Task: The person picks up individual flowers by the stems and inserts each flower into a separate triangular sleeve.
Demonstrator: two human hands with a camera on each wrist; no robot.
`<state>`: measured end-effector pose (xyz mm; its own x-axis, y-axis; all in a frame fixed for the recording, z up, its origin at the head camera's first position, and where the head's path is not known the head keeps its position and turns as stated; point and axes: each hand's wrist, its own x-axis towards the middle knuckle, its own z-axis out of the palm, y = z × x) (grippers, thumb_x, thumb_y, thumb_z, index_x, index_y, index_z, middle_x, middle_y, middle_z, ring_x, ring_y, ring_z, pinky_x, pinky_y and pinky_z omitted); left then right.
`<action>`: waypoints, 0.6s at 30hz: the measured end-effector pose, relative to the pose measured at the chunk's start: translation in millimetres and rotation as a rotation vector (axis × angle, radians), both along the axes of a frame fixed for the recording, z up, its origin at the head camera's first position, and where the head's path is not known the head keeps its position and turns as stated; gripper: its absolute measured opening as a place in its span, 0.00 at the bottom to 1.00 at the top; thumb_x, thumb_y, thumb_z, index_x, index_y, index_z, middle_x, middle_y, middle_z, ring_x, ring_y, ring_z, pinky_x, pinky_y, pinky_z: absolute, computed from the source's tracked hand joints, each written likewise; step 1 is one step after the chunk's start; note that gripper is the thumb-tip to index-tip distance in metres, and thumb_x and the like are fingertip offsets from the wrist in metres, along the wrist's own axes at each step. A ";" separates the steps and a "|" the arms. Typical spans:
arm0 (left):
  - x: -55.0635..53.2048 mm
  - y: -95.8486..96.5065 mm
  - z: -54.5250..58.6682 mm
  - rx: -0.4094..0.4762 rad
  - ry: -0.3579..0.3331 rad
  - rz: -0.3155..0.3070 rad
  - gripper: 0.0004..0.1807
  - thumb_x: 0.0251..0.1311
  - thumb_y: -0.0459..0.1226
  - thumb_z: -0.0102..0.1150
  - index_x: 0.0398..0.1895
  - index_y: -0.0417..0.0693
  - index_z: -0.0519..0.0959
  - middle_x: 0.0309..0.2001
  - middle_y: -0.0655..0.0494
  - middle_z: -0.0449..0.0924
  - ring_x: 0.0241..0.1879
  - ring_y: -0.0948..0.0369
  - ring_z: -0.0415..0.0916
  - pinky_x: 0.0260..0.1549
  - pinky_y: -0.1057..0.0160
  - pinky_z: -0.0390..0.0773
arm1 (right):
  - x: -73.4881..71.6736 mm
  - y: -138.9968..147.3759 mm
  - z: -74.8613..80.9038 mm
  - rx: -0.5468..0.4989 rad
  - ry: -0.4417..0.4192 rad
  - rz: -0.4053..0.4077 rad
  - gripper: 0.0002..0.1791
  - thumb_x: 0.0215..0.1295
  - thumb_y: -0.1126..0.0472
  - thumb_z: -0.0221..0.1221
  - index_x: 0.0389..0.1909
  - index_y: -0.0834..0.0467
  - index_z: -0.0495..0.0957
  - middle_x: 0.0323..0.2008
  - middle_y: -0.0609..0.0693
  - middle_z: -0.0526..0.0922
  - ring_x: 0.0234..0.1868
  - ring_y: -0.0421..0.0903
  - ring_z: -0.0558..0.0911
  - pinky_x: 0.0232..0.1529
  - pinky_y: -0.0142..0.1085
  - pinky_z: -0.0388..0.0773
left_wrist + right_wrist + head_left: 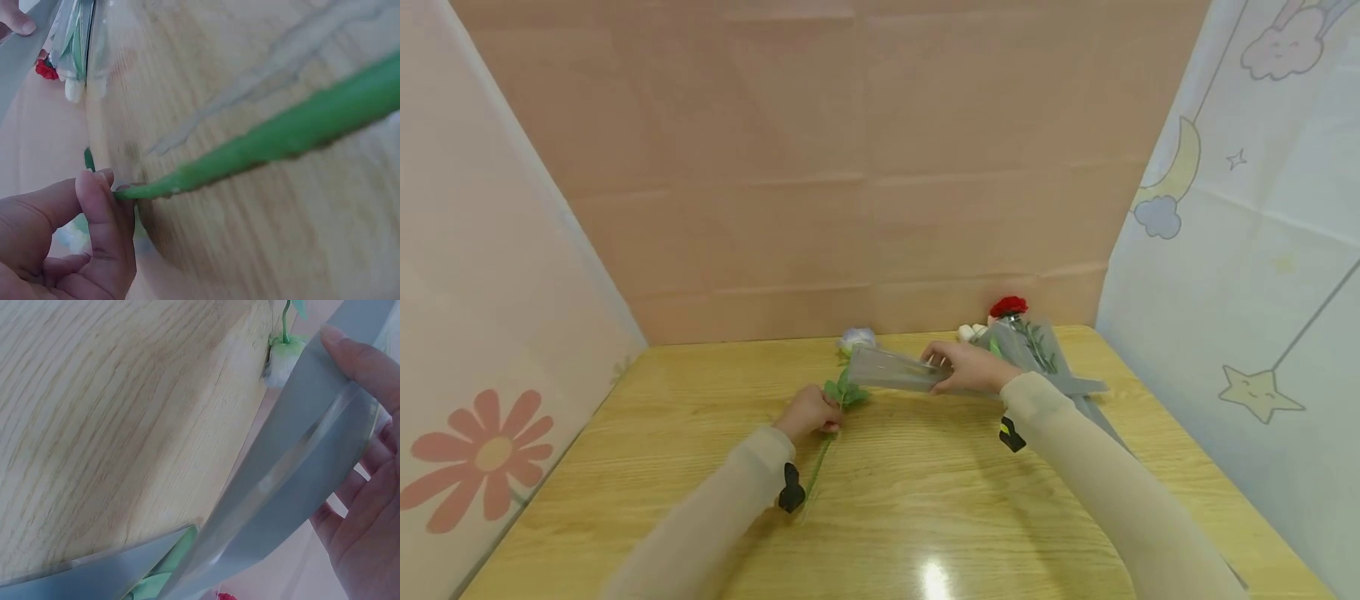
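My left hand (810,412) pinches the green stem (262,150) of a single artificial flower between thumb and fingers. The flower's pale blue-white head (857,340) points to the back of the table, with green leaves (846,390) just beyond the hand. On the right, my right hand (970,365) grips a flap of grey wrapping paper (294,450), thumb on one face and fingers behind. This flap stretches left from a wrapped bouquet, its end close to the flower head. A red flower (1008,307) and white buds (972,332) show at the bouquet's top.
The wooden table (700,467) ends at a pinkish-beige backdrop (865,183). Printed white cloths stand at the left (467,250) and right (1262,275). The bouquet's lower grey paper (1101,417) reaches along the table's right side.
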<state>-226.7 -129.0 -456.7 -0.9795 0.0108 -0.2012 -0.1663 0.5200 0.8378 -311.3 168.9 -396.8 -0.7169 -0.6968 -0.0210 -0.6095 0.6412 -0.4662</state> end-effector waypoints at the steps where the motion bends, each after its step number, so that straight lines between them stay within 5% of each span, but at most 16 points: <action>1: -0.2 0.2 -0.2 -0.012 -0.005 0.003 0.15 0.52 0.26 0.66 0.12 0.43 0.75 0.12 0.58 0.75 0.14 0.65 0.75 0.23 0.67 0.80 | -0.5 0.6 -0.5 0.000 0.003 -0.002 0.29 0.53 0.48 0.71 0.55 0.48 0.72 0.49 0.46 0.78 0.51 0.47 0.79 0.53 0.47 0.76; 8: -0.8 -2.7 0.5 -0.122 0.081 0.001 0.11 0.53 0.28 0.65 0.14 0.39 0.82 0.11 0.57 0.77 0.11 0.66 0.71 0.18 0.70 0.74 | -2.6 2.1 -2.1 -0.003 0.020 -0.008 0.28 0.54 0.49 0.71 0.54 0.47 0.72 0.48 0.45 0.79 0.50 0.46 0.79 0.53 0.46 0.77; 12: 0.8 -6.5 14.9 -0.101 0.194 0.066 0.07 0.58 0.29 0.61 0.24 0.35 0.84 0.17 0.51 0.81 0.16 0.62 0.74 0.20 0.68 0.74 | -1.3 2.1 -1.5 -0.004 0.017 -0.005 0.28 0.54 0.50 0.71 0.55 0.48 0.72 0.48 0.46 0.79 0.50 0.46 0.79 0.53 0.47 0.77; 15: 2.8 -10.1 38.6 0.008 0.304 0.152 0.08 0.63 0.34 0.61 0.35 0.35 0.84 0.27 0.46 0.84 0.25 0.56 0.82 0.27 0.66 0.79 | 0.4 2.4 -1.2 -0.005 0.018 -0.006 0.28 0.55 0.51 0.71 0.55 0.49 0.72 0.48 0.46 0.79 0.50 0.47 0.79 0.53 0.47 0.76; 18: 2.3 -12.0 64.2 0.277 0.494 0.277 0.12 0.62 0.38 0.63 0.39 0.35 0.82 0.30 0.49 0.84 0.29 0.58 0.83 0.30 0.66 0.82 | 1.3 2.3 -1.2 -0.009 0.014 -0.014 0.27 0.55 0.51 0.70 0.55 0.48 0.72 0.48 0.46 0.79 0.50 0.47 0.79 0.53 0.46 0.76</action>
